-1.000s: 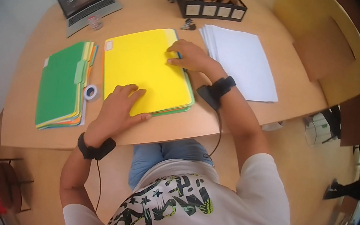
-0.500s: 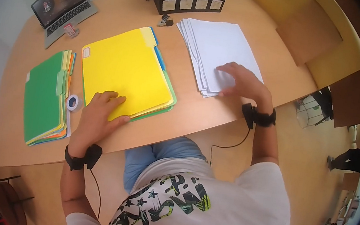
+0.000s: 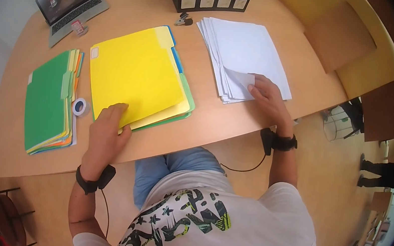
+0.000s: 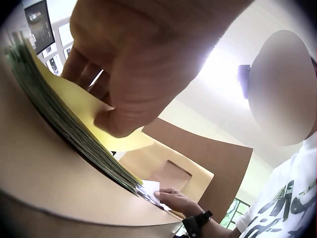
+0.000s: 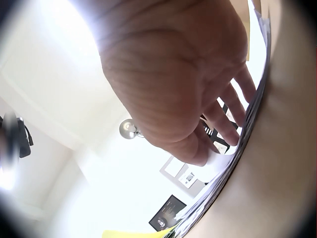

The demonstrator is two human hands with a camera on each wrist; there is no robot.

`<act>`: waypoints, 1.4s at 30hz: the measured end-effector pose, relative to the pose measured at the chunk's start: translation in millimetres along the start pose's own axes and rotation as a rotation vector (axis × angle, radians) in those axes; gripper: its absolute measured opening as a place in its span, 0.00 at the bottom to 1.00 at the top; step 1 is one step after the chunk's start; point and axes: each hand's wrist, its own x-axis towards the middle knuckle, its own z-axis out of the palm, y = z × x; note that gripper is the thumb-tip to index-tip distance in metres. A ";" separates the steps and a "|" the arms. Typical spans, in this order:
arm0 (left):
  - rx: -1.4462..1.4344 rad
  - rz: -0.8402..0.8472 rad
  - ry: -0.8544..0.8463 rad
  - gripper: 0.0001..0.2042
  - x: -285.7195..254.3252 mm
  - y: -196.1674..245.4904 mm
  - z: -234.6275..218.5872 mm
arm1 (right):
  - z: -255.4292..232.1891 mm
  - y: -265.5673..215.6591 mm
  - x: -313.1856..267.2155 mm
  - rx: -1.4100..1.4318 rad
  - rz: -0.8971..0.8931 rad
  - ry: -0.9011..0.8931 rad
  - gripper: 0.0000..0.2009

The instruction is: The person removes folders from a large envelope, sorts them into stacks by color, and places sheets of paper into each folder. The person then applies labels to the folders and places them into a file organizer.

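Observation:
A stack of file folders with a yellow one [image 3: 137,67] on top lies in the middle of the table. My left hand [image 3: 108,133] pinches the top folder's near edge, thumb on one side and fingers on the other. In the left wrist view that yellow folder [image 4: 74,101] is raised off the folders below it. To the right lies a pile of white paper sheets [image 3: 243,44]. My right hand [image 3: 270,102] pinches the near edge of the top sheet, whose corner is curled up from the pile.
A second stack of folders, green on top [image 3: 49,102], lies at the left beside a tape roll [image 3: 79,106]. Farther back are a laptop [image 3: 73,2], a small clear box [image 3: 79,28], binder clips [image 3: 184,19] and a black file rack [image 3: 214,3]. A yellow chair [image 3: 376,62] stands at the right.
My right hand has moved from the yellow folder to the paper pile and lifted a sheet's corner. The left hand has gone from resting on the yellow folder to pinching and raising its edge.

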 end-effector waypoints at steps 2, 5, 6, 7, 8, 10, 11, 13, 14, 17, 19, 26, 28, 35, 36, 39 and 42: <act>0.083 0.083 0.036 0.12 -2.5 -1.7 0.4 | 3.2 -0.7 -1.3 0.099 0.043 0.133 0.12; -0.031 -0.050 0.187 0.09 -10.5 -11.4 0.4 | 2.7 -9.9 8.5 0.471 0.102 0.393 0.11; -0.195 -0.144 0.252 0.10 -15.5 -18.3 0.5 | -3.5 -17.6 13.8 0.520 0.052 0.426 0.11; -0.357 -0.235 0.317 0.10 -22.7 -27.8 0.6 | -11.7 -33.2 19.3 0.572 0.006 0.457 0.12; -0.516 -0.324 0.378 0.11 -30.2 -35.3 -0.3 | -15.1 -54.0 25.3 0.579 -0.039 0.445 0.12; -0.698 -0.344 0.560 0.13 -40.1 -38.7 -1.1 | -10.4 -98.5 35.5 0.600 -0.120 0.428 0.12; -0.787 -0.347 0.653 0.14 -43.7 -38.4 -2.5 | -2.7 -112.8 39.8 0.520 -0.162 0.342 0.12; -0.896 -0.420 0.756 0.14 -47.3 -36.0 -4.5 | 18.4 -139.0 50.5 0.352 -0.254 0.176 0.13; -0.958 -0.455 0.811 0.14 -47.9 -35.9 -3.9 | 38.8 -156.6 56.1 0.331 -0.351 0.136 0.12; -0.988 -0.476 0.839 0.15 -56.9 -43.8 0.3 | 108.7 -196.6 61.8 0.064 -0.645 0.033 0.11; -0.994 -0.465 0.838 0.15 -59.9 -46.4 3.8 | 147.5 -209.4 59.1 -0.040 -0.679 -0.092 0.10; -0.897 -0.392 0.824 0.14 -66.4 -53.9 9.9 | 200.6 -223.6 50.2 -0.093 -0.733 -0.382 0.10; -0.869 -0.411 0.777 0.13 -65.1 -52.5 8.5 | 206.5 -218.5 50.6 -0.097 -0.786 -0.390 0.10; -0.798 -0.442 0.643 0.11 -64.1 -52.4 9.9 | 198.7 -222.4 49.0 -0.134 -0.833 -0.496 0.11; -0.762 -0.450 0.624 0.10 -63.5 -55.7 11.8 | 202.3 -219.8 50.0 -0.126 -0.861 -0.483 0.11; -0.651 -0.437 0.581 0.10 -63.0 -59.2 13.3 | 203.2 -220.9 48.6 -0.107 -0.886 -0.474 0.11; -0.552 -0.383 0.553 0.10 -56.2 -55.3 10.3 | 202.2 -219.5 47.5 -0.097 -0.882 -0.476 0.12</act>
